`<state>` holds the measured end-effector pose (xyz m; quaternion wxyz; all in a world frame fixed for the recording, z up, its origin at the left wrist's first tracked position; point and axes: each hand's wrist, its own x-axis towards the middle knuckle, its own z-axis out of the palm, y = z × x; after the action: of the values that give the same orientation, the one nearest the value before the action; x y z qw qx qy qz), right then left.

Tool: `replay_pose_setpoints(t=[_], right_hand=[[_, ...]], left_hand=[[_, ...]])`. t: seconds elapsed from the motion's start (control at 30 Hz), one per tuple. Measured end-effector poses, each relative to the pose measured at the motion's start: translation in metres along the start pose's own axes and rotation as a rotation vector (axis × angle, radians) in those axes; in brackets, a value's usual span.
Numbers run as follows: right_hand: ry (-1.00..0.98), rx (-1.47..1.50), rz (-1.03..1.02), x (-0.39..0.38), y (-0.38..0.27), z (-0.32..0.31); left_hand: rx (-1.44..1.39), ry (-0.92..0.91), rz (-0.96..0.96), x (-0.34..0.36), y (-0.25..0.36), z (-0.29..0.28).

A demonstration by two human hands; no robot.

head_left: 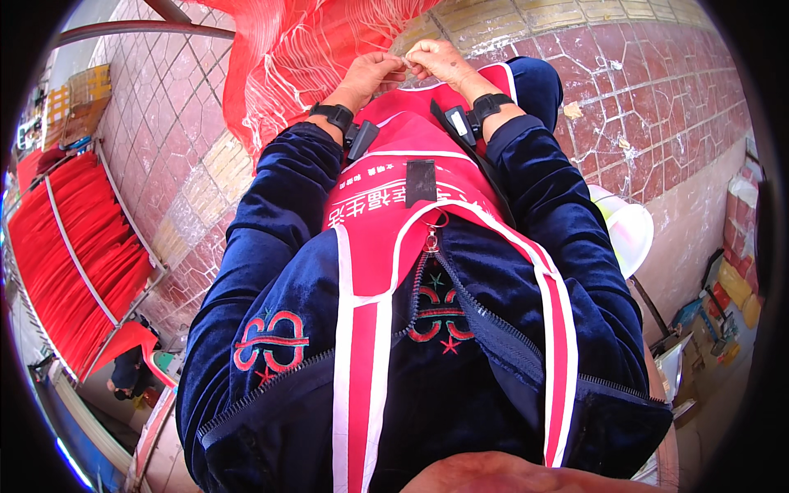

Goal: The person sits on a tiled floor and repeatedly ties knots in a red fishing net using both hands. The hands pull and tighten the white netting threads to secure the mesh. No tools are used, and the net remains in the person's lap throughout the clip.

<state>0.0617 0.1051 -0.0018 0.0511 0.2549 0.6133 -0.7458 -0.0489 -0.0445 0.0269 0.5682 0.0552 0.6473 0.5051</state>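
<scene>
My left hand (376, 76) and my right hand (441, 62) meet at the top middle, above my lap. Thumb and fingers of both are pinched together, the fingertips almost touching. A tiny pale bit shows between them, too small to name; it may be thread. Just beyond and left of my hands hangs a red cloth (246, 86) with many loose white fringe threads (300, 62). Under my wrists lies the red apron (386, 135) with white edging that I wear. Each wrist carries a black strap with a small dark device.
A dark metal bar (140, 31) runs behind the cloth at upper left. Farther left, a metal rack (123, 205) holds many red cloths (74, 255). A white rounded object (631, 234) stands beside my right arm. Boxes and packages line the right edge; tiles (633, 99) cover the floor.
</scene>
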Motion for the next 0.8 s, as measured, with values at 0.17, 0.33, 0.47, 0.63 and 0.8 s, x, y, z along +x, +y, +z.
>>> replay_pose_setpoints(t=[0.17, 0.33, 0.47, 0.63, 0.8], right_hand=[[-0.110, 0.043, 0.094, -0.005, 0.004, -0.001], [-0.099, 0.021, 0.160, -0.008, 0.012, -0.002], [0.006, 0.003, 0.128, -0.006, 0.018, -0.008], [0.170, 0.119, 0.132, -0.004, 0.024, -0.017], [0.203, 0.195, 0.139, -0.008, 0.021, -0.021]], left_hand=[[-0.199, -0.055, -0.254, 0.004, -0.008, 0.000], [-0.207, -0.112, -0.241, 0.010, -0.023, 0.001], [-0.059, -0.002, -0.371, 0.020, -0.034, 0.003], [-0.021, 0.078, -0.428, 0.034, -0.052, -0.003], [-0.055, 0.200, -0.453, 0.057, -0.069, -0.004]])
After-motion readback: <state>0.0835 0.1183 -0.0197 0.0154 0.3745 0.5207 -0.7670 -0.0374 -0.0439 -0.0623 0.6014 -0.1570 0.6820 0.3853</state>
